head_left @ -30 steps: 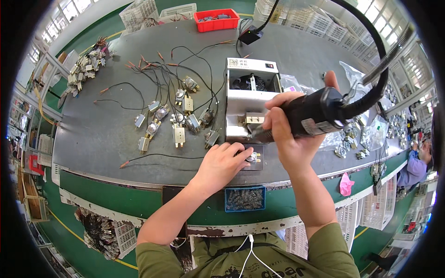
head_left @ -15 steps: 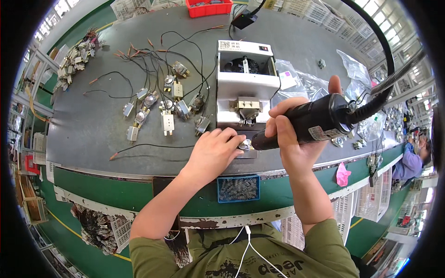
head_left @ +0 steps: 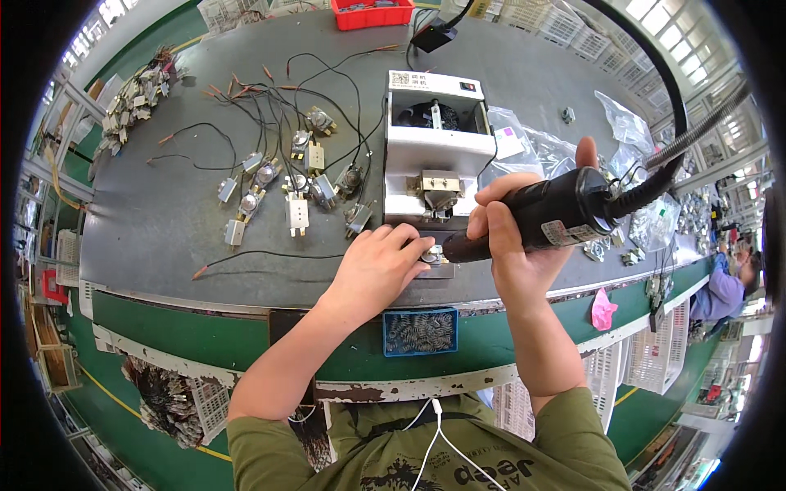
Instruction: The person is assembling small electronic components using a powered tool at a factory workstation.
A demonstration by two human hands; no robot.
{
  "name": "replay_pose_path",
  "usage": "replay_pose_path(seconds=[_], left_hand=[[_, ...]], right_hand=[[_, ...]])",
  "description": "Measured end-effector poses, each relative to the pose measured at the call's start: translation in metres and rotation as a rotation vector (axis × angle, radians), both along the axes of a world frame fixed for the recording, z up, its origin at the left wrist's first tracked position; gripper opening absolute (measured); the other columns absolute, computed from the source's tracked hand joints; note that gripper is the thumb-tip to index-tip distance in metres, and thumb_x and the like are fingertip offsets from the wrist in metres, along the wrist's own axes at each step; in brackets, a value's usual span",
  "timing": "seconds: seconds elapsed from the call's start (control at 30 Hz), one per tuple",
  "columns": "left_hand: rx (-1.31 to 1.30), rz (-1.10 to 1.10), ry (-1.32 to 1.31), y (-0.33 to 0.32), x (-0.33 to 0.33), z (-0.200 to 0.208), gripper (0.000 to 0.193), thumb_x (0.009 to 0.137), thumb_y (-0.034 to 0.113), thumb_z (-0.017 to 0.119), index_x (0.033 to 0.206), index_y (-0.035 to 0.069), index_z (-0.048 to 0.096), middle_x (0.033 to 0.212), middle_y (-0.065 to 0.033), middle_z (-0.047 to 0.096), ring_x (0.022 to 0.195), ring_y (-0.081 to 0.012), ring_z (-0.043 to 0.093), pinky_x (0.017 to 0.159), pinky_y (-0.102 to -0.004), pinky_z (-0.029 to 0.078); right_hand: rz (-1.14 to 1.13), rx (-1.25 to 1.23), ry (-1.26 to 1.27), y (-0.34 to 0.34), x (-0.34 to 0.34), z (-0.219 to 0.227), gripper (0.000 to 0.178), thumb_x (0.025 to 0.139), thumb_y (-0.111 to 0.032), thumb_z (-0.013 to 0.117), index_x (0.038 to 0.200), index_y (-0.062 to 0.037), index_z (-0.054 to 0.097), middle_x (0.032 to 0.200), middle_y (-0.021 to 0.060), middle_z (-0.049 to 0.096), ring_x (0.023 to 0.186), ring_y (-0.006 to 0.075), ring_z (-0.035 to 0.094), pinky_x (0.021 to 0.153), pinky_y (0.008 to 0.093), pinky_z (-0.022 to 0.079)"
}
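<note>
My left hand rests on the table, its fingers closed around a small silver metal part that mostly hides under them. A thin dark lead with a copper-coloured tip runs out to the left of this hand. In my right hand is a black electric screwdriver, gripped around its body and tilted. Its nose points left and meets or nearly meets the metal part; the bit itself is hidden. Just beyond my hands stands a silver-and-white screw feeder machine.
Several similar metal parts with dark leads lie to the left. A blue tray of tiny metal pieces sits at the front edge. Plastic bags lie right of the machine; a red bin stands behind. A cable arches to the screwdriver.
The screwdriver's rear end and my right hand have shifted very slightly left. My left hand keeps its hold on the metal part.
</note>
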State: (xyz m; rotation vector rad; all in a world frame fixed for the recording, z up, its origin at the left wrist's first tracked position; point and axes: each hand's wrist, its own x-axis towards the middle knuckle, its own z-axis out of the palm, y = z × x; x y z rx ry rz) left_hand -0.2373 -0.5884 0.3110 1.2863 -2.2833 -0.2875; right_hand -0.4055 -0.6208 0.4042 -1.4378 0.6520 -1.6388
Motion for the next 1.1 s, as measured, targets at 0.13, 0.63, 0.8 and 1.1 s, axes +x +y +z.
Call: replay_pose_path(seconds=[0.13,0.63,0.8,1.1], left_hand=[[0.020,-0.006,-0.012,0.000,0.001,0.001,0.035,0.084,0.026,0.076,0.116,0.014,0.066,0.106,-0.0020,0.059,0.090,-0.0230,0.060,0.080,-0.0367,0.049],[-0.030,-0.046,0.039,-0.004,0.002,-0.004,0.035,0.086,0.026,0.073,0.117,0.011,0.066,0.102,-0.0030,0.059,0.093,-0.0221,0.062,0.081,-0.0366,0.050],[-0.028,-0.041,0.051,-0.004,0.002,-0.004,0.034,0.086,0.026,0.073,0.116,0.011,0.066,0.102,-0.0032,0.059,0.093,-0.0221,0.062,0.081,-0.0367,0.050],[0.000,0.007,0.242,0.000,0.022,0.026,0.039,0.084,0.018,0.076,0.121,0.010,0.065,0.112,-0.0091,0.063,0.098,-0.0295,0.064,0.086,-0.0420,0.051]], right_hand=[[0.008,0.013,0.034,0.002,0.001,-0.004,0.103,0.081,0.013,0.066,0.156,0.0008,-0.003,0.091,0.0108,0.069,0.073,0.0115,0.066,0.070,0.0227,0.054],[0.023,-0.182,0.275,-0.011,0.000,-0.015,0.098,0.087,0.009,0.064,0.157,-0.0073,-0.001,0.092,0.0144,0.066,0.063,0.0131,0.061,0.061,0.0258,0.053],[0.016,-0.197,0.286,-0.012,0.001,-0.016,0.097,0.086,0.010,0.064,0.156,-0.0076,0.000,0.094,0.0150,0.066,0.064,0.0130,0.062,0.061,0.0258,0.054],[0.065,-0.138,0.227,-0.014,0.001,-0.016,0.097,0.084,0.013,0.063,0.156,-0.0090,0.003,0.097,0.0161,0.067,0.065,0.0133,0.064,0.061,0.0249,0.054]])
